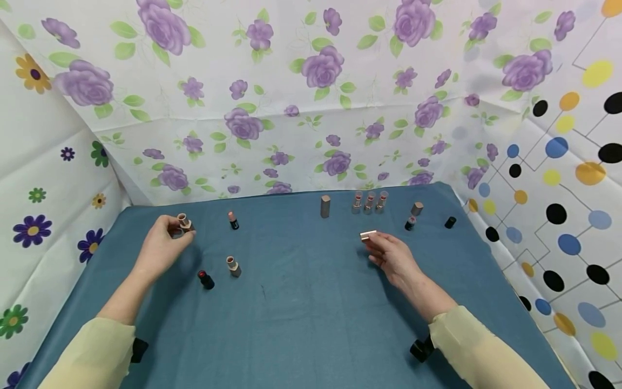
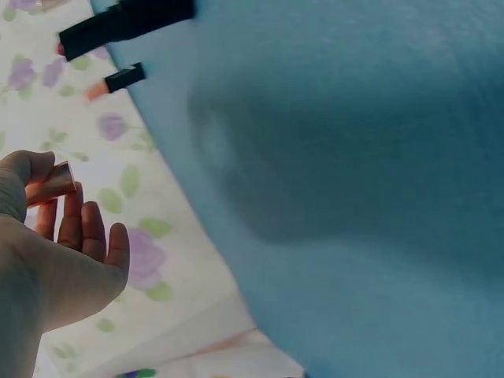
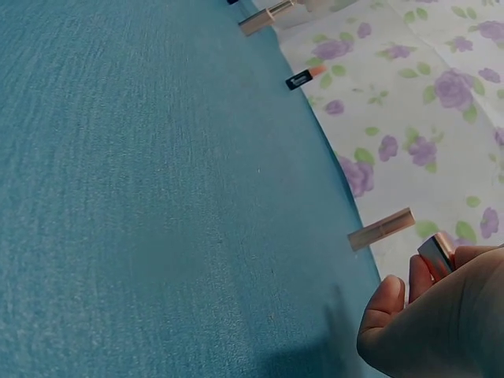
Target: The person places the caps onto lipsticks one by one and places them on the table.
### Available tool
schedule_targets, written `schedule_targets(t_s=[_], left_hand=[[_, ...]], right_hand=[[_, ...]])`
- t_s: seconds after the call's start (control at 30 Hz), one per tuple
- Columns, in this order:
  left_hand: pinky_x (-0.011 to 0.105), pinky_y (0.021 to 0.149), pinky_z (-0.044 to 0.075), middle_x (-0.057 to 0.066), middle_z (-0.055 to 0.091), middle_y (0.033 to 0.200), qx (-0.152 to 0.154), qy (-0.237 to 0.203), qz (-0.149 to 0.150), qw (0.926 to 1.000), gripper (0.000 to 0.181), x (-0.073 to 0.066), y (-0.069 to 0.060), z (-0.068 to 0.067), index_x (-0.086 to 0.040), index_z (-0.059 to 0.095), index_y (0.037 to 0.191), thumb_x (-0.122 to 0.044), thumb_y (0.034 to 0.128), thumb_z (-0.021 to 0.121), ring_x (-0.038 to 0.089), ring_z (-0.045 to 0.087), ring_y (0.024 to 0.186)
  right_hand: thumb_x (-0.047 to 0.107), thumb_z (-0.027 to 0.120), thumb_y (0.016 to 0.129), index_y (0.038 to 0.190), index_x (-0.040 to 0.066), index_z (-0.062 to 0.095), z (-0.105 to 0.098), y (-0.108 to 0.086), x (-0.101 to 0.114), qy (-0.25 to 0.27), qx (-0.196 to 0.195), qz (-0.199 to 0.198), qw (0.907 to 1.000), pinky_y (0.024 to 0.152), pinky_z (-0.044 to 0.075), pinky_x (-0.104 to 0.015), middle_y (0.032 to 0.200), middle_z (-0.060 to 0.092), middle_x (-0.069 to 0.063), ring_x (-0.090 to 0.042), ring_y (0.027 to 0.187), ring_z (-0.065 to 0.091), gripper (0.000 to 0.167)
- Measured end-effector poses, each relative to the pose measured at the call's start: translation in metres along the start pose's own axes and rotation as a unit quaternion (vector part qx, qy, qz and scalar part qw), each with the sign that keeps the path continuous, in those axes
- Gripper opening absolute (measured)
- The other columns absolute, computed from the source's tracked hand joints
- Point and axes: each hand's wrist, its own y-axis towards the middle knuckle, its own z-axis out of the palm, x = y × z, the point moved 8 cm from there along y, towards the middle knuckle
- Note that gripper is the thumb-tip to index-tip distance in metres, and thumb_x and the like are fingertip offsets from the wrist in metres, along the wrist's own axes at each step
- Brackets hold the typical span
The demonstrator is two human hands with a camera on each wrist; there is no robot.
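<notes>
My left hand (image 1: 164, 244) pinches a rose-gold lipstick tube (image 1: 184, 222) at the table's back left; the left wrist view shows the hand (image 2: 67, 244) with the tube (image 2: 52, 186) between thumb and fingers. On the right, my right hand (image 1: 394, 258) holds a small rose-gold cap (image 1: 368, 235) by its fingertips, above the cloth. In the right wrist view the same hand (image 3: 441, 307) grips the cap (image 3: 437, 255), beside a standing closed tube (image 3: 381, 229). Another open rose-gold tube (image 1: 234, 267) and a black lipstick with a red tip (image 1: 206, 280) stand between the hands, nearer the left.
A peach lipstick (image 1: 234, 220) and a closed brownish tube (image 1: 325, 207) stand toward the back. Three clear-capped lipsticks (image 1: 369, 202) stand in a row. Right of them are a brownish cap (image 1: 417, 208), a dark lipstick (image 1: 410, 222) and a black cap (image 1: 450, 222). Patterned cloths surround the blue tablecloth (image 1: 291, 324).
</notes>
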Motion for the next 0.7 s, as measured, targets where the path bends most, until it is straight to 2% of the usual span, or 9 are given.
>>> schedule_targets(t_s=[0.13,0.3,0.5,0.7], left_hand=[[0.056,0.089,0.043,0.024,0.05,0.126,0.005,0.019,0.006,0.9998,0.04,-0.019,-0.004,-0.001,0.003,0.049,0.123,-0.029,0.1024,0.061,0.041,0.049,0.115],[0.056,0.086,0.045,0.024,0.054,0.125,0.022,0.044,0.035,0.9982,0.038,-0.05,-0.01,0.007,0.002,0.053,0.125,-0.025,0.1008,0.064,0.04,0.05,0.114],[0.05,0.078,0.046,0.014,0.063,0.112,0.037,0.086,0.103,0.9903,0.022,-0.087,-0.018,0.029,-0.006,0.064,0.116,-0.018,0.0973,0.068,0.033,0.055,0.105],[0.05,0.086,0.046,0.0,0.068,0.099,0.062,0.099,0.166,0.9792,0.005,-0.115,-0.024,0.056,-0.017,0.073,0.099,-0.014,0.0948,0.072,0.024,0.058,0.095]], right_hand=[[0.03,0.063,0.105,0.142,0.007,0.054,0.001,-0.001,0.001,0.005,-0.001,0.001,1.0,0.085,0.053,-0.03,0.106,0.071,0.006,-0.018,0.108,0.06,0.045],[0.031,0.062,0.105,0.144,0.007,0.053,0.003,-0.002,0.004,0.008,0.004,-0.006,0.9999,0.087,0.053,-0.03,0.107,0.071,0.006,-0.02,0.114,0.059,0.047],[0.033,0.064,0.104,0.143,0.007,0.054,0.007,-0.003,0.006,0.009,0.009,-0.012,0.9998,0.089,0.052,-0.032,0.11,0.071,0.005,-0.02,0.115,0.059,0.047],[0.03,0.063,0.105,0.139,0.007,0.056,0.014,-0.007,0.009,0.019,0.02,-0.021,0.9994,0.084,0.053,-0.029,0.108,0.071,0.006,-0.018,0.111,0.061,0.042]])
